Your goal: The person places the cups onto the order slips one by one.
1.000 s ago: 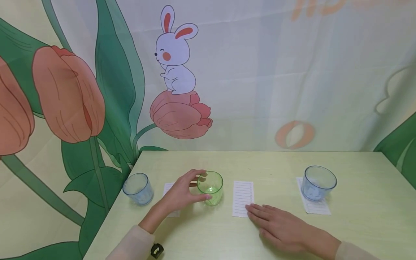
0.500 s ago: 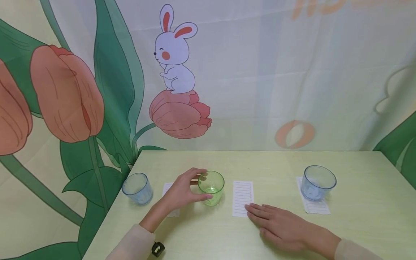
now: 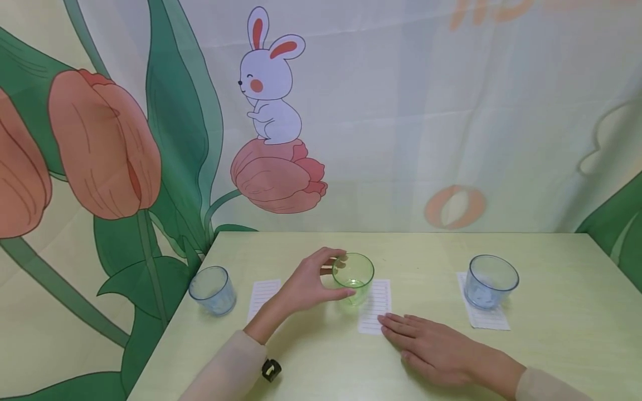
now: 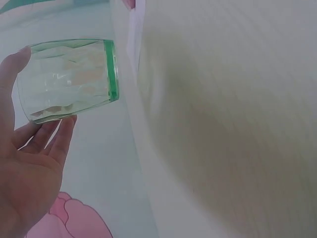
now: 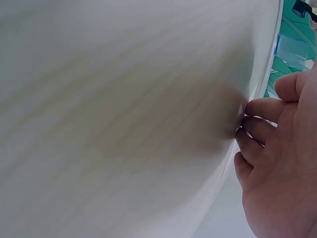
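A clear green cup (image 3: 357,273) is in my left hand (image 3: 308,283), thumb on the near side and fingers on the far side near the rim. The left wrist view shows the green cup (image 4: 69,79) with its thick base a little off the table. In the head view it overlaps the left part of a lined paper slip (image 3: 378,318). My right hand (image 3: 433,348) lies palm down with fingers extended, its fingertips touching that slip's lower right edge. From the right wrist, the right hand (image 5: 282,153) shows its fingertips against the tabletop.
At the left table edge stands a clear blue cup (image 3: 214,292). Another lined slip (image 3: 263,295) lies partly behind my left forearm. On the right, a second blue cup (image 3: 490,284) stands on a third slip (image 3: 489,319). A printed cloth (image 3: 381,111) hangs behind the table (image 3: 567,334).
My left hand has carried the green cup to the right and slightly up in the head view, over the middle slip's edge. More of the left slip shows. The right hand stays put.
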`<act>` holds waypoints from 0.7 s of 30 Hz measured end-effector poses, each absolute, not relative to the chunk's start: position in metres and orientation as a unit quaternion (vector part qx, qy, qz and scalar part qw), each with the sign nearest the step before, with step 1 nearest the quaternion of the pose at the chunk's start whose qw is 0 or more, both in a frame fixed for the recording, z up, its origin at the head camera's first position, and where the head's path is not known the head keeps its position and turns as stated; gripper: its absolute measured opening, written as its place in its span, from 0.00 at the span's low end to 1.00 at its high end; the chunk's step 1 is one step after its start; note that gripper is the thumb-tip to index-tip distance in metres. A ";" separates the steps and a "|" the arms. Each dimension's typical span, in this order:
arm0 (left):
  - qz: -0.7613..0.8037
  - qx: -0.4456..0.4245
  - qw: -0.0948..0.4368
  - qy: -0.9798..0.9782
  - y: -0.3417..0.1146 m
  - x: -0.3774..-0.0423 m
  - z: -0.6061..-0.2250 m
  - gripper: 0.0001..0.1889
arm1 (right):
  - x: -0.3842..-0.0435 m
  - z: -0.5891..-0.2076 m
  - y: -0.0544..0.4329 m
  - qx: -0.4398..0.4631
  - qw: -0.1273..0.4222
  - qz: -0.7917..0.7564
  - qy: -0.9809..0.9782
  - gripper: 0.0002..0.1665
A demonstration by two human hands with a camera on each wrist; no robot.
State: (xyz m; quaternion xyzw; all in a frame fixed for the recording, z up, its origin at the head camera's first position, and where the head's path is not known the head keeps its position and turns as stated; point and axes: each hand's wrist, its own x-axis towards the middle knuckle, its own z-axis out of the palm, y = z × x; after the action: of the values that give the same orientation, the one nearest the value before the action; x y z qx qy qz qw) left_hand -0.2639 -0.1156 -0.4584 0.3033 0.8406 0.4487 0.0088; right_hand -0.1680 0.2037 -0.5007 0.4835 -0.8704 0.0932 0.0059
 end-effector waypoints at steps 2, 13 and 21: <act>0.453 0.305 0.013 0.837 -0.108 -0.266 -0.459 0.41 | -0.168 -0.501 0.204 0.487 0.015 0.090 -0.869 0.30; 0.456 0.304 0.038 0.835 -0.076 -0.274 -0.469 0.43 | -0.171 -0.507 0.208 0.503 0.049 0.073 -0.860 0.31; 0.453 0.299 0.047 0.839 -0.066 -0.274 -0.479 0.43 | -0.170 -0.504 0.207 0.507 0.052 0.076 -0.857 0.30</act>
State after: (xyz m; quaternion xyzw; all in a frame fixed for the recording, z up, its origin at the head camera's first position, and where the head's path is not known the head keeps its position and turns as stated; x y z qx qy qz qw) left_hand -0.2735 -0.0656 -0.4789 0.2987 0.8385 0.4533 0.0466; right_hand -0.1705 0.2072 -0.5044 0.5072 -0.8569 0.0761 0.0524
